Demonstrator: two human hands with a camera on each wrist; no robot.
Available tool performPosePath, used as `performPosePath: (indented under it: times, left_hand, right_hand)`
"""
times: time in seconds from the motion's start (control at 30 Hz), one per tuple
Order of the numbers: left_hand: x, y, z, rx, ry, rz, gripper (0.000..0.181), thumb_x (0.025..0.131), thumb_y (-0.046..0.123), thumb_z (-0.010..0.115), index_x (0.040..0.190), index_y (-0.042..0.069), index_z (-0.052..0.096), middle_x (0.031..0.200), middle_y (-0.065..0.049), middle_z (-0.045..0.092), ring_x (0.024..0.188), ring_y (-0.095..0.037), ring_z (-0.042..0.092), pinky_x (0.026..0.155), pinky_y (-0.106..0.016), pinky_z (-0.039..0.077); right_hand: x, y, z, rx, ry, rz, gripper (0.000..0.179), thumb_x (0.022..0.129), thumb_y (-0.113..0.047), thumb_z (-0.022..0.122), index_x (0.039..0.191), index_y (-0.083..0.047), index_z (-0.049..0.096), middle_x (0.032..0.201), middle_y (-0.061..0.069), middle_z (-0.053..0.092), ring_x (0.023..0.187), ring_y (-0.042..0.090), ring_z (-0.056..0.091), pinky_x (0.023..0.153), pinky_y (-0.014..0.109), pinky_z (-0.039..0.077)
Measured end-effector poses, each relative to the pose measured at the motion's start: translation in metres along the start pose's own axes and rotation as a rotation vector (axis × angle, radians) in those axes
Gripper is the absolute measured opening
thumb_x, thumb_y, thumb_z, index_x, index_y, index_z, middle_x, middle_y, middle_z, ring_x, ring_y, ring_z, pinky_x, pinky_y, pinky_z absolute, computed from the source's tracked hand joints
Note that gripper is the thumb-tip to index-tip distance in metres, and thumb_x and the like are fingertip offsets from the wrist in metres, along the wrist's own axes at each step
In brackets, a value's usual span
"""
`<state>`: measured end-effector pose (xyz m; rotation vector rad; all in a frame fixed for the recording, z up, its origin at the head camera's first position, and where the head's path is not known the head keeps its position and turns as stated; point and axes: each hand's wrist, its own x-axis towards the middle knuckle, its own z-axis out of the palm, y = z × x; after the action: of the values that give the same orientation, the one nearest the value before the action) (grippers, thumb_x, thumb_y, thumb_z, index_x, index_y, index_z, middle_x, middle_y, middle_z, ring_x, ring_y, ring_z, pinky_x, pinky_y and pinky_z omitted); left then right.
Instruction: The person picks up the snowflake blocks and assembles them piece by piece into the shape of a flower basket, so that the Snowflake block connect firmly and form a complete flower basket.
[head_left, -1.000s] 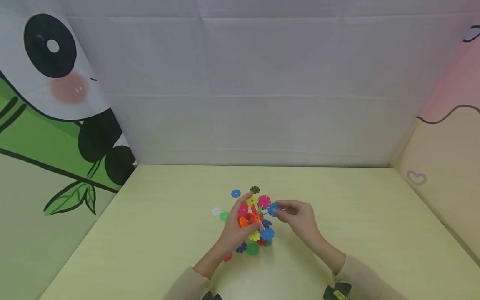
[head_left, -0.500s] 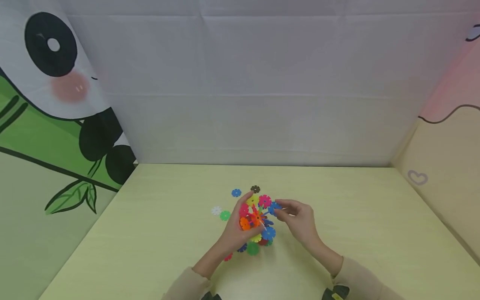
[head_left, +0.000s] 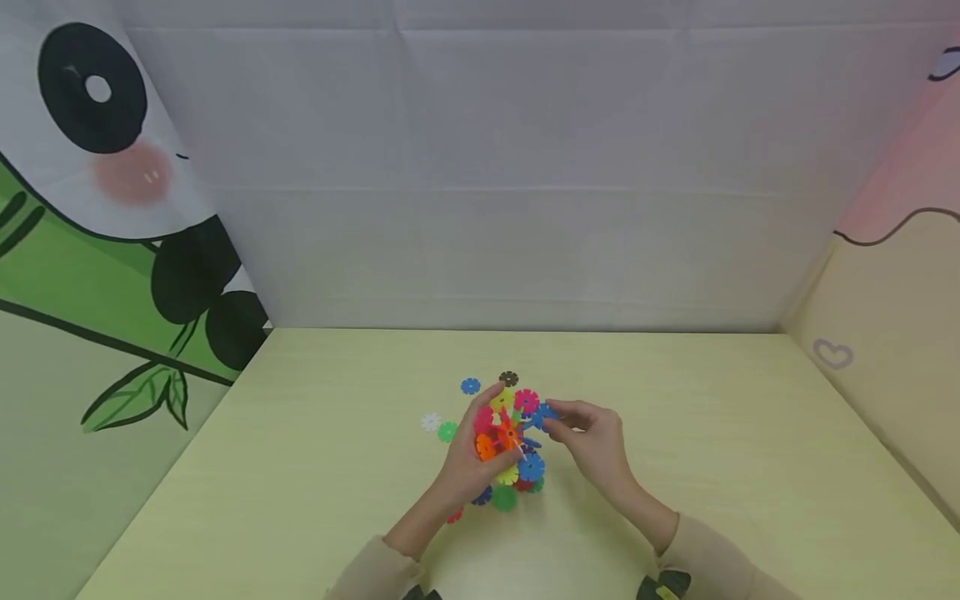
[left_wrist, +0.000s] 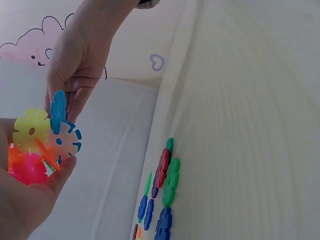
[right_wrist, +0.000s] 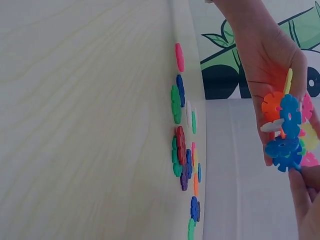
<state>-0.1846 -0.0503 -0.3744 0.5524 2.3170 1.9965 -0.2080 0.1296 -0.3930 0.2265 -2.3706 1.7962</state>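
Note:
My left hand (head_left: 468,454) holds a built cluster of interlocked snowflake discs (head_left: 507,433) above the table, in orange, pink, yellow, blue and white. Its thumb lies along the near side and its fingers reach round the far side. At the cluster's right edge, my right hand (head_left: 597,443) pinches a blue snowflake disc (head_left: 542,415) between thumb and fingertips. In the right wrist view this blue disc (right_wrist: 287,161) sits right against the cluster's lower blue pieces. A white disc (right_wrist: 272,125) juts out sideways from the cluster there.
Loose snowflake discs lie on the pale wooden table (head_left: 712,433) beneath and around the hands. Among them are a green disc (head_left: 504,498), a white one (head_left: 431,422), a blue one (head_left: 470,386) and a dark brown one (head_left: 509,378). A white wall (head_left: 480,250) stands behind.
My right hand has shifted slightly left, and the pinched blue disc now sits a little closer to the cluster. The left hand keeps its hold almost unchanged.

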Motion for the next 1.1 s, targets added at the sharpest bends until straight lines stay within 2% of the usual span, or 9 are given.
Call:
performPosePath:
  times: [0.13,0.27,0.43,0.57,0.67,0.8,0.87,1.0,1.1]
  left_hand:
    - [0.001,-0.002,0.002,-0.031,-0.007,0.020,0.072,0.078,-0.011,0.059,0.139,0.007,0.028,0.145,-0.012,0.026,0.128,-0.031,0.033,0.089,-0.029,0.047]
    - [0.004,-0.016,0.004,-0.033,0.002,0.022,0.073,0.078,-0.009,0.061,0.140,0.015,0.029,0.146,-0.008,0.026,0.129,-0.031,0.031,0.089,-0.032,0.047]
    - [0.007,-0.029,0.003,0.002,-0.019,0.029,0.076,0.081,0.000,0.064,0.140,0.028,0.027,0.147,-0.003,0.023,0.132,-0.027,0.025,0.094,-0.041,0.042]
    - [0.007,-0.032,-0.004,-0.041,-0.081,-0.007,0.075,0.084,0.013,0.063,0.142,0.031,0.020,0.148,-0.004,0.019,0.134,-0.030,0.020,0.094,-0.049,0.040]
    - [0.007,-0.034,-0.014,-0.068,-0.135,-0.053,0.070,0.087,0.019,0.059,0.143,0.033,0.018,0.146,-0.006,0.024,0.130,-0.032,0.028,0.094,-0.050,0.041]
    - [0.008,-0.035,-0.021,0.013,-0.221,-0.058,0.060,0.089,0.021,0.056,0.141,0.028,0.027,0.141,-0.006,0.034,0.125,-0.029,0.036,0.095,-0.050,0.038]
    - [0.007,-0.035,-0.022,0.042,-0.255,-0.054,0.056,0.089,0.019,0.057,0.139,0.023,0.033,0.140,-0.006,0.035,0.126,-0.028,0.034,0.094,-0.048,0.041]
    - [0.004,-0.040,-0.028,0.022,-0.256,-0.097,0.050,0.088,0.015,0.058,0.135,0.018,0.040,0.139,-0.007,0.036,0.116,-0.028,0.044,0.085,-0.036,0.049]
    - [0.003,-0.044,-0.038,-0.006,-0.222,-0.135,0.050,0.088,0.013,0.058,0.135,0.017,0.039,0.139,-0.010,0.034,0.098,-0.027,0.058,0.080,-0.032,0.051]
  right_hand:
    - [0.000,0.001,0.000,0.020,0.005,0.007,0.021,0.077,-0.001,0.068,0.098,0.001,0.068,0.084,0.011,0.069,0.071,0.024,0.066,0.064,0.022,0.053]
    - [0.000,0.002,0.002,0.029,0.010,0.007,0.019,0.077,0.000,0.069,0.096,0.001,0.068,0.084,0.012,0.069,0.072,0.032,0.065,0.063,0.022,0.053]
    - [0.002,0.002,0.000,0.041,-0.014,0.007,0.020,0.077,0.000,0.068,0.097,0.002,0.067,0.086,0.013,0.068,0.073,0.029,0.066,0.064,0.024,0.054]
    - [0.006,0.001,-0.006,0.064,-0.082,0.014,0.022,0.079,0.000,0.066,0.101,0.004,0.065,0.090,0.016,0.066,0.075,0.025,0.066,0.066,0.026,0.054]
    - [0.010,0.004,-0.008,0.057,-0.156,0.004,0.024,0.079,0.000,0.066,0.102,0.005,0.064,0.091,0.019,0.066,0.075,0.026,0.066,0.065,0.027,0.055]
    - [0.014,0.008,-0.006,0.012,-0.270,-0.042,0.023,0.079,-0.001,0.066,0.101,0.006,0.064,0.090,0.019,0.067,0.074,0.027,0.066,0.064,0.026,0.055]
    - [0.014,0.009,-0.005,-0.005,-0.318,-0.052,0.023,0.080,-0.002,0.066,0.102,0.005,0.064,0.090,0.018,0.067,0.074,0.028,0.066,0.065,0.026,0.054]
    - [0.015,0.011,-0.004,-0.069,-0.386,-0.053,0.025,0.081,-0.008,0.066,0.103,0.002,0.063,0.093,0.015,0.066,0.079,0.029,0.064,0.067,0.023,0.053]
    - [0.017,0.016,-0.005,-0.156,-0.463,-0.071,0.027,0.081,-0.009,0.066,0.106,0.002,0.062,0.095,0.013,0.066,0.083,0.024,0.062,0.069,0.022,0.052]
